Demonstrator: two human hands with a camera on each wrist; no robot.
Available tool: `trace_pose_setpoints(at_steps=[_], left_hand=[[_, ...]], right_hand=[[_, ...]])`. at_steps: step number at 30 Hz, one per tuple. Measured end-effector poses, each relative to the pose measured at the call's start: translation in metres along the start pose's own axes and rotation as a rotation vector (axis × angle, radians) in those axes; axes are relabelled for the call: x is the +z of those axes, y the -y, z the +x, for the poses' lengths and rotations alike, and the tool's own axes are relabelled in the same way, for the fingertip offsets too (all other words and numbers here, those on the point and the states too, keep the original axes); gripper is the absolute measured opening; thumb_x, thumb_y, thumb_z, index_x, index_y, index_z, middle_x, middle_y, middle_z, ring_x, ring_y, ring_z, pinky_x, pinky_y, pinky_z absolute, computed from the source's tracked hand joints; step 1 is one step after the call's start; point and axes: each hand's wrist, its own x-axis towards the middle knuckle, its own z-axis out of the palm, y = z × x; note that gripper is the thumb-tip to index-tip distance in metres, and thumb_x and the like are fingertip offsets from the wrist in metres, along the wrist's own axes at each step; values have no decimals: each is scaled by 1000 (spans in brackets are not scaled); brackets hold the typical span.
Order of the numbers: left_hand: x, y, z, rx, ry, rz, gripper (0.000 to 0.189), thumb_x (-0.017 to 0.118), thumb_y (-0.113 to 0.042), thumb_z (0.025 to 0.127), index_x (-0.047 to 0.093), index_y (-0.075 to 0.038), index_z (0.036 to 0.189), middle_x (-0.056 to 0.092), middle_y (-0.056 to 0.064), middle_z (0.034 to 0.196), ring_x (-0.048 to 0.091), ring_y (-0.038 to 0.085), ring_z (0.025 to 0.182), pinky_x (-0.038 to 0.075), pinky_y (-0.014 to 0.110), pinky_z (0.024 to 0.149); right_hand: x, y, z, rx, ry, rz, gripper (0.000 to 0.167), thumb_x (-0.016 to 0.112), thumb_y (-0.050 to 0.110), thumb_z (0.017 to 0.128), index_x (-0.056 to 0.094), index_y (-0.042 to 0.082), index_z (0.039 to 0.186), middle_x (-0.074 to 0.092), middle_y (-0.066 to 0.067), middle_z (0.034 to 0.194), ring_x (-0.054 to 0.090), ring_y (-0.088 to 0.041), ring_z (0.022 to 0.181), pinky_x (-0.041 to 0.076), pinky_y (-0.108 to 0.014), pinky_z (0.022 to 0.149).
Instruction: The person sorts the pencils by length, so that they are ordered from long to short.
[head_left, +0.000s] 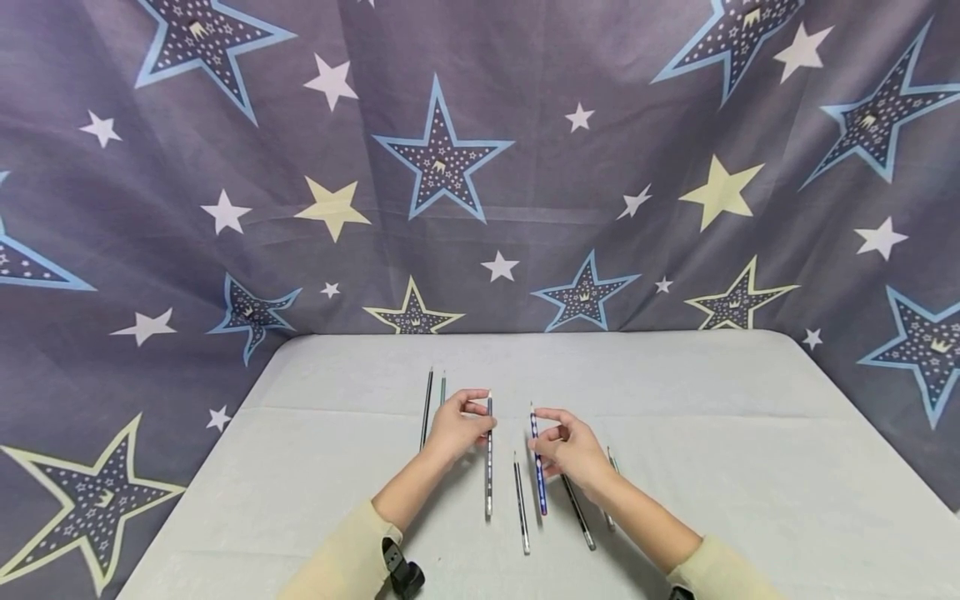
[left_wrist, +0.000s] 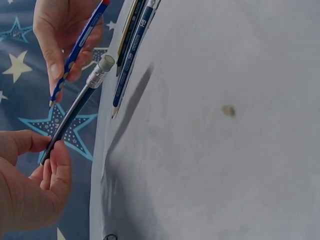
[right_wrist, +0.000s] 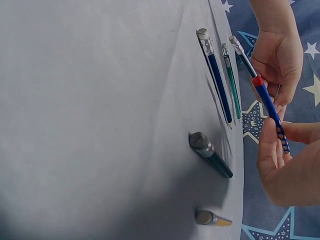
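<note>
My left hand (head_left: 456,427) pinches a dark pencil (head_left: 489,471) near its point. The pencil's tip points away from me, and the silver ferrule and pale eraser (left_wrist: 106,62) show at its near end. To the right, my right hand (head_left: 573,454) pinches a blue pencil (head_left: 540,483) with light spots and a red end (right_wrist: 257,80). Both held pencils are apart, side by side. A dark pencil (head_left: 521,508) lies on the table between them. Another dark pencil (head_left: 579,515) lies partly hidden under my right hand.
Left of my left hand lie a black pencil (head_left: 427,408) and a green pencil (head_left: 443,385), partly covered by it. Beyond my right wrist, more pencils (head_left: 609,522) are partly hidden. The pale-covered table (head_left: 750,467) meets a star-patterned cloth (head_left: 525,192) at the back.
</note>
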Motion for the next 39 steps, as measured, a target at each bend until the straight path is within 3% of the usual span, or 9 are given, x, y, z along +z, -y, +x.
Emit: trace_pose_setpoints(at_steps=[12, 39], left_hand=[[-8, 1, 6, 9, -39, 17, 46, 65, 2, 76, 56, 0, 121, 57, 8, 88, 55, 9, 51, 58, 29, 53], [-21, -3, 26, 3, -102, 86, 45, 63, 5, 75, 56, 2, 120, 54, 4, 82, 55, 11, 54, 58, 27, 52]], right_hand=[[0, 0, -3, -2, 21, 8, 55, 64, 2, 83, 44, 3, 134, 55, -6, 88, 55, -14, 63, 56, -27, 55], [2, -2, -5, -17, 20, 5, 55, 65, 2, 82, 45, 4, 134, 55, -6, 88, 55, -14, 63, 56, -27, 55]])
